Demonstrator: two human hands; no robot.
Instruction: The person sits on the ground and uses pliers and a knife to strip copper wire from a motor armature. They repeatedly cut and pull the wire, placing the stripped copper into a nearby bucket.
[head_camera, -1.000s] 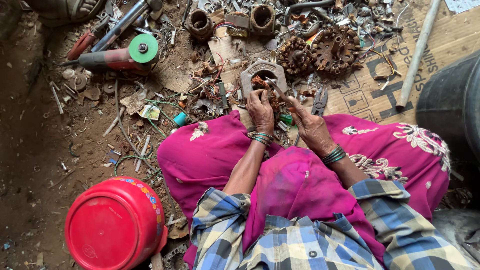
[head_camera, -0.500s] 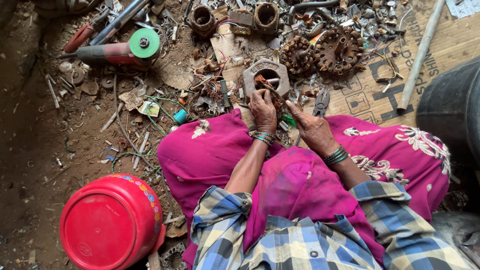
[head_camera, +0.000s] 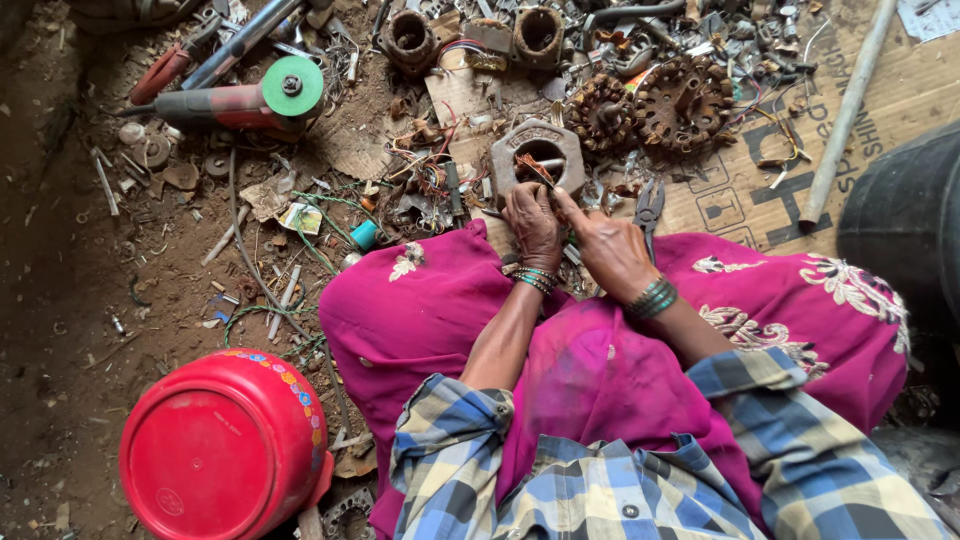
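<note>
Rusted metal forms the square motor stator housing, which rests on the ground just beyond the person's knees, at the edge of the flattened cardboard. The left hand is closed over the housing's near edge; the right hand touches it beside the left, index finger extended toward the copper windings in the bore, and whether it pinches a wire cannot be determined. Hazards, as judged: frayed wire ends and rusted edges could cut bare fingers, and a sharp pull could tip the unclamped housing toward the lap. Count: one housing in hand; two round wound stators behind it; two cylindrical rusted casings further back; one pair of pliers beside the right hand; one angle grinder with green disc; one red pot; one pipe.
</note>
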